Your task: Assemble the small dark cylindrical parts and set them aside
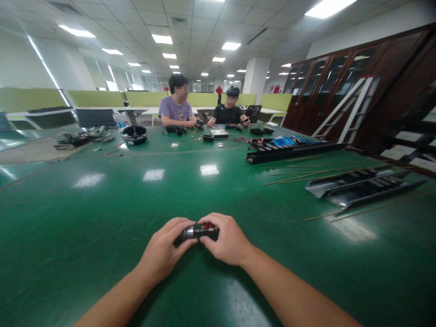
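Low in the middle of the view, a small dark cylindrical object with a silvery collar (189,233) lies level between both hands, just above or on the green tabletop (112,213). Its exact kind cannot be made out. My left hand (165,247) is closed round the thicker left end, thumb below and fingers above. My right hand (226,240) curls about the narrower black right end, with thumb and fingertips close to the collar. The palms and fingers hide both ends of the object.
Black metal channels (368,184) and thin rods (289,181) lie to the right. Farther back are a longer black rail (293,151), a black headset (134,135), small black trays (261,131) and a heap of parts (83,136). Two people sit across the table; a stepladder (354,109) stands right.
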`<state>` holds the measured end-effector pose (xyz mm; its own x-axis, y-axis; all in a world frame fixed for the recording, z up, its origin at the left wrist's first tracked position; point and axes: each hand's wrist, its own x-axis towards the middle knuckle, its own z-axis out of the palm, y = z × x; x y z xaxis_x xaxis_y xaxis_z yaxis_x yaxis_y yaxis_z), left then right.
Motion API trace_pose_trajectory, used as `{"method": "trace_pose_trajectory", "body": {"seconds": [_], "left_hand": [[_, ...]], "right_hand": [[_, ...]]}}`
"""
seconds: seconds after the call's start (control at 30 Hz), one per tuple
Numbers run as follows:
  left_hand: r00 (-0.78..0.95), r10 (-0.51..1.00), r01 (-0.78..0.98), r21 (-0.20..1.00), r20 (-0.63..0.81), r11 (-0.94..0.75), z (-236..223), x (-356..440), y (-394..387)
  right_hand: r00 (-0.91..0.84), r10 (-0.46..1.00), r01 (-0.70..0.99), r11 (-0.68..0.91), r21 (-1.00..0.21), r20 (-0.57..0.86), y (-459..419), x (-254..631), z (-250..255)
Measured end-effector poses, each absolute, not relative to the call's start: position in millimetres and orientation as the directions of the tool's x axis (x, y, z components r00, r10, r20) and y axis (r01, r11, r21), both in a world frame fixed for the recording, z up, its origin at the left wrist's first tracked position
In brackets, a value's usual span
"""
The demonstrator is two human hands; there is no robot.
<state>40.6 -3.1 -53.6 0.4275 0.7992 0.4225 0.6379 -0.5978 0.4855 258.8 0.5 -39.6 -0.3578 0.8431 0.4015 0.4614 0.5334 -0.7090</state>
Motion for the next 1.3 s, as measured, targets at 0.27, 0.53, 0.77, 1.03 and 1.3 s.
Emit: {"method": "trace_pose_trajectory", "body": {"seconds": [0.27,0.53,0.77,1.03,1.3], "left_hand": [[0.451,0.805,0.64,0.49,0.386,-0.593,-55.7,40.8,-3.9],[0.486,0.815,0.655,0.486,0.314,-0.578,-53.1,42.3,-6.9],[0.466,0.829,0.676,0.481,0.309,-0.558,-58.3,41.9,-5.2],[0.456,0.82,0.696,0.436,0.346,-0.57,-52.4,45.9,-7.7],[0.467,0.804,0.701,0.4,0.367,-0.59,-52.0,45.6,-8.5]], "right_hand": [[-0.375,0.834,0.454,0.546,-0.704,0.405,2.2,259.2,-40.8],[-0.398,0.819,0.454,0.567,-0.688,0.413,0.7,258.5,-42.3],[-0.415,0.816,0.465,0.571,-0.677,0.403,1.5,259.4,-42.1],[-0.411,0.83,0.473,0.548,-0.69,0.377,3.4,260.3,-42.0],[-0.411,0.829,0.49,0.551,-0.675,0.379,2.8,261.1,-41.4]]}}
